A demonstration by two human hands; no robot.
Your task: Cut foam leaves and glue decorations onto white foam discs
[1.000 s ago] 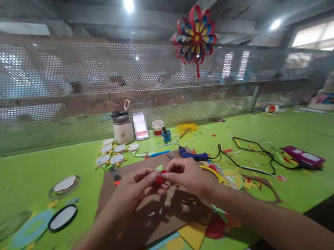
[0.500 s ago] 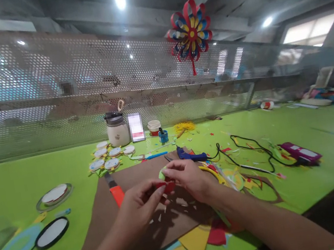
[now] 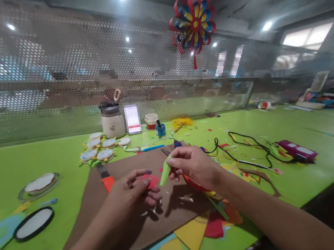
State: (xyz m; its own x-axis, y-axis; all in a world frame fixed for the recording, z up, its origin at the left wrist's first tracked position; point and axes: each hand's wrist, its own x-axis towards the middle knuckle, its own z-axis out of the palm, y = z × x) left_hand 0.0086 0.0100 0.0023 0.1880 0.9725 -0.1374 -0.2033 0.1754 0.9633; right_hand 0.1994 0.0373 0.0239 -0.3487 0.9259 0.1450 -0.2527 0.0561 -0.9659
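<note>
Over a brown board (image 3: 138, 226), my left hand (image 3: 137, 191) pinches a small red piece (image 3: 152, 181) of felt or paper between thumb and fingers. My right hand (image 3: 194, 165) grips a thin light-green strip (image 3: 165, 172), which points down toward the red piece; a small gap separates the two. A knife with an orange handle (image 3: 108, 183) lies on the board's left side. Behind my right hand, a blue glue gun is mostly hidden. Yellow (image 3: 193, 237) and red sheets (image 3: 214, 226) stick out under the board's near edge.
Several small white discs (image 3: 105, 154) with yellow tabs lie near a jar (image 3: 112, 123). A phone (image 3: 132, 120), a cup (image 3: 151, 121) and a blue bottle (image 3: 160, 129) stand behind. Black-rimmed disc (image 3: 34, 223) lies left; purple box (image 3: 298, 150) with black cord lies right.
My hands have moved apart. The light-green strip, bunched close to the red piece before, now hangs in full view from my right hand. The camera view has shifted slightly.
</note>
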